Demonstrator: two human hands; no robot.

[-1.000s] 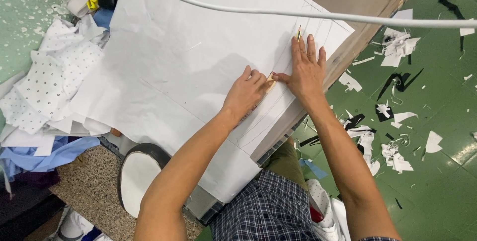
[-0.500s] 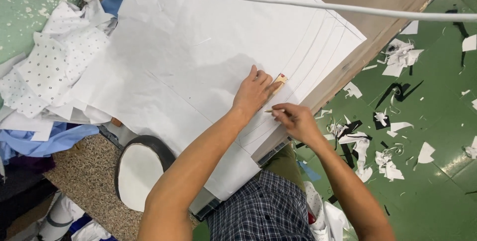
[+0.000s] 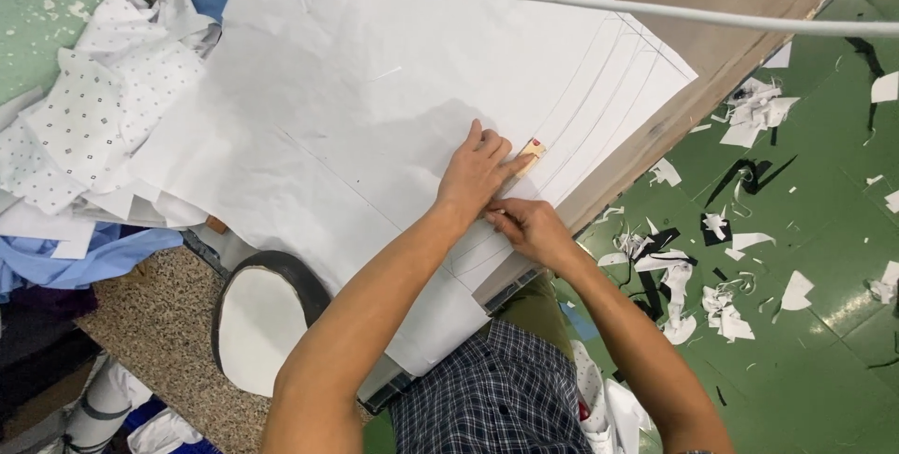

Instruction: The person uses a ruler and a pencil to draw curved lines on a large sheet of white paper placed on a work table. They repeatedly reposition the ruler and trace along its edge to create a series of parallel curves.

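A large white paper sheet [image 3: 375,89] with curved pencil lines lies over the wooden table [image 3: 749,5]. My left hand [image 3: 478,173] presses flat on the sheet near its front right edge. Its index fingertip rests on a small tan block [image 3: 531,150] with a red mark, which sits on the curved lines. My right hand [image 3: 526,227] is just below it, touching the left wrist. Its fingers are curled and pinched on something small and thin at the paper, mostly hidden.
A white cable [image 3: 655,12] crosses overhead. White dotted fabric [image 3: 84,126] and blue cloth [image 3: 84,262] pile up at the left. A round white stool seat [image 3: 253,318] stands below the table. Paper and dark fabric scraps [image 3: 712,295] litter the green floor.
My right hand has come down from flat on the paper's edge to a pinched grip beside the left wrist. My left hand has stayed on the tan block.
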